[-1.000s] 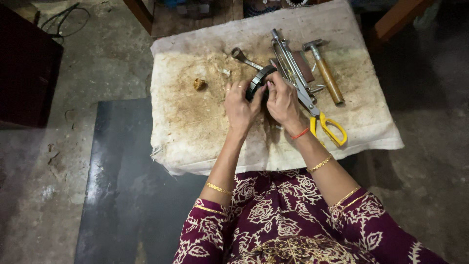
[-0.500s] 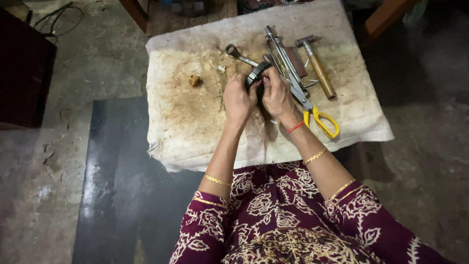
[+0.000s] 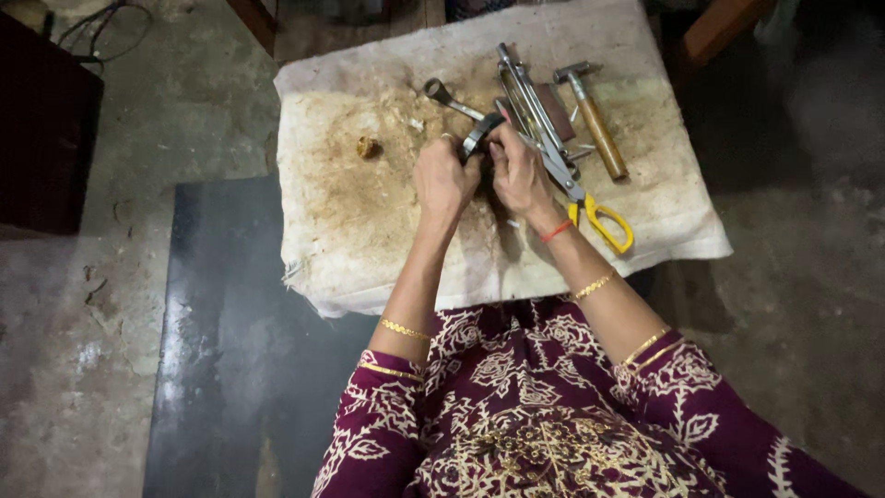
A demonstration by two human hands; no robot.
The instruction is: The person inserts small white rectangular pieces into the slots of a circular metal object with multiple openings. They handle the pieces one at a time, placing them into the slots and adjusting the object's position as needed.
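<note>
Dark metal ring [image 3: 479,138], judged rigid, fairly light and best taken by its rim, sits at table [image 3: 387,240] centre, clamped between left hand [image 3: 444,180] and right hand [image 3: 518,171]; yellow-handled scissors [image 3: 604,221] at four o'clock, hammer [image 3: 595,120] at two.

One head-worn camera looks steeply down, fairly near, over the cloth-covered table [image 3: 387,240].

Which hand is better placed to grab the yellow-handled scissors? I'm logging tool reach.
Probably the right hand: the scissors lie just beside its wrist. The left hand sits farther off, and both hands grip the dark ring.
</note>
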